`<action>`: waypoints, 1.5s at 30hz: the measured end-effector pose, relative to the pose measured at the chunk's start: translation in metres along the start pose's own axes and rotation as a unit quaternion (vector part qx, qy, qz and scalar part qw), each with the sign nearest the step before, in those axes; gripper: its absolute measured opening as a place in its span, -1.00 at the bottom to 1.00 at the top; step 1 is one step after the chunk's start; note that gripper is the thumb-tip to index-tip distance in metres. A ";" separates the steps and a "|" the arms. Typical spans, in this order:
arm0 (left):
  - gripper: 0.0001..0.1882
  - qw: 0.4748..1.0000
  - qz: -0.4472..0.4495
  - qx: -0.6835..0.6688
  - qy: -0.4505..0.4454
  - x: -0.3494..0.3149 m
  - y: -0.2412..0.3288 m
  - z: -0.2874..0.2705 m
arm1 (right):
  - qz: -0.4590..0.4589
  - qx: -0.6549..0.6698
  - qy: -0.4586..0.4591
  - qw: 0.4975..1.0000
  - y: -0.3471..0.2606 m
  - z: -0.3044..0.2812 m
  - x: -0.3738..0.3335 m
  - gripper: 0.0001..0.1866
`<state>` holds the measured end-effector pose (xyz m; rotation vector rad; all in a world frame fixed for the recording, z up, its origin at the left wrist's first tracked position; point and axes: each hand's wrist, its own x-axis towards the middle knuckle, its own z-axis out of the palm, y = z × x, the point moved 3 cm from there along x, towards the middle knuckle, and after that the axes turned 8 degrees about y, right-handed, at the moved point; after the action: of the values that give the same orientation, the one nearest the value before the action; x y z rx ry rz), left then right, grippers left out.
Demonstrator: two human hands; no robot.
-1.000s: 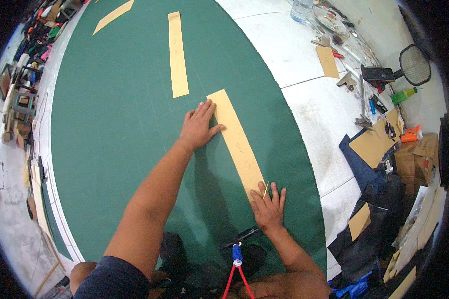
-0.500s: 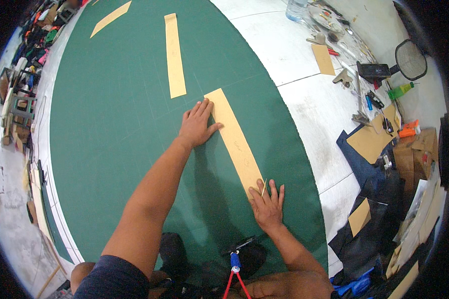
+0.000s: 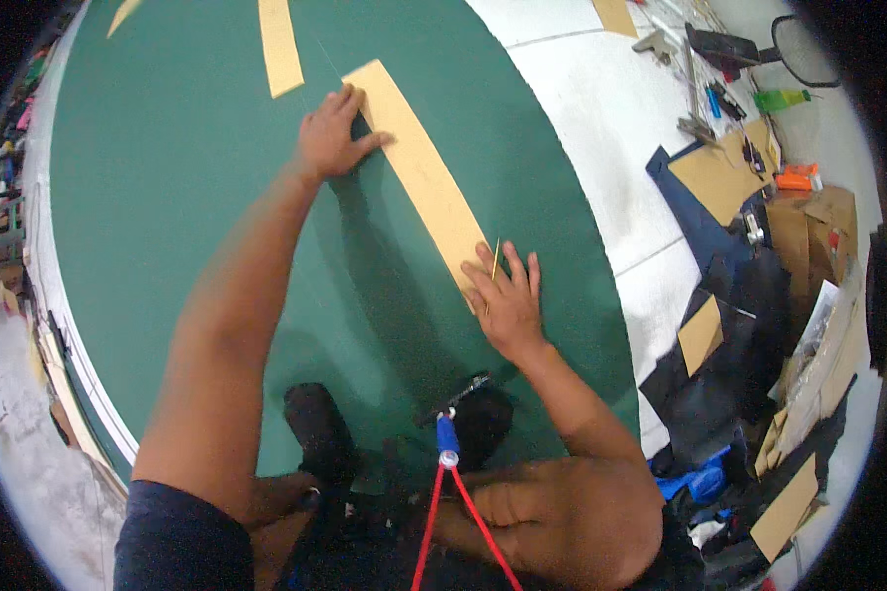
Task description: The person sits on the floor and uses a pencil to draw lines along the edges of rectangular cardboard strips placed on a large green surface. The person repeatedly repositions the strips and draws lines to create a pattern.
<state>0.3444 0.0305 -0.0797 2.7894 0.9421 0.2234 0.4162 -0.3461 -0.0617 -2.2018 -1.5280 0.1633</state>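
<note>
While the left hand (image 3: 330, 143) steadies the tan strip (image 3: 424, 163) at centre, thumb apart from its fingers, the right hand (image 3: 508, 310) lies at its lower end, fingers spread (thin yellow stick (image 3: 494, 276) among them). Judged step: positioning; next move calls for steady pressure. Second strip (image 3: 280, 49), upper left, and red cord (image 3: 475, 512), lower centre, appear unobstructive.

Open green cloth (image 3: 148, 227) left of the left forearm (image 3: 264, 241), lanyard (image 3: 447, 434) hanging between the forearms, dark sheets (image 3: 744, 305) cluttering the right

A soft shadow (image 3: 389, 266) darkens the brightly lit green cloth (image 3: 168, 167); the left forearm (image 3: 241, 281) blurs and edges bend.
</note>
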 end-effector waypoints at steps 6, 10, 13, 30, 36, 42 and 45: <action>0.41 0.999 0.006 0.035 -0.036 -0.003 0.005 -0.002 | -0.025 0.030 0.016 0.999 0.017 -0.006 -0.006 -0.65; 0.47 0.999 0.000 0.026 -0.036 -0.005 0.007 -0.004 | -0.045 0.019 0.014 0.999 0.018 -0.005 -0.008 -0.67; 0.47 0.999 -0.001 0.029 -0.043 -0.004 0.006 -0.005 | -0.042 0.029 0.013 0.999 0.018 -0.006 -0.007 -0.67; 0.48 0.998 -0.004 0.031 -0.049 -0.005 0.011 -0.007 | -0.054 0.031 0.024 0.998 0.020 -0.006 -0.009 -0.64; 0.50 0.998 0.003 0.034 -0.047 -0.005 0.006 -0.006 | -0.050 0.044 0.022 0.997 0.020 -0.005 -0.007 -0.67; 0.51 0.999 0.000 0.022 -0.050 -0.006 0.009 -0.008 | -0.059 0.034 0.015 0.998 0.020 -0.006 -0.008 -0.68; 0.51 0.998 0.003 0.038 -0.049 -0.005 0.010 -0.008 | -0.064 0.036 0.018 0.997 0.021 -0.005 -0.009 -0.64</action>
<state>0.3441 0.0207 -0.0703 2.8419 0.9389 0.0529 0.4325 -0.3614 -0.0678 -2.0335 -1.6109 0.1360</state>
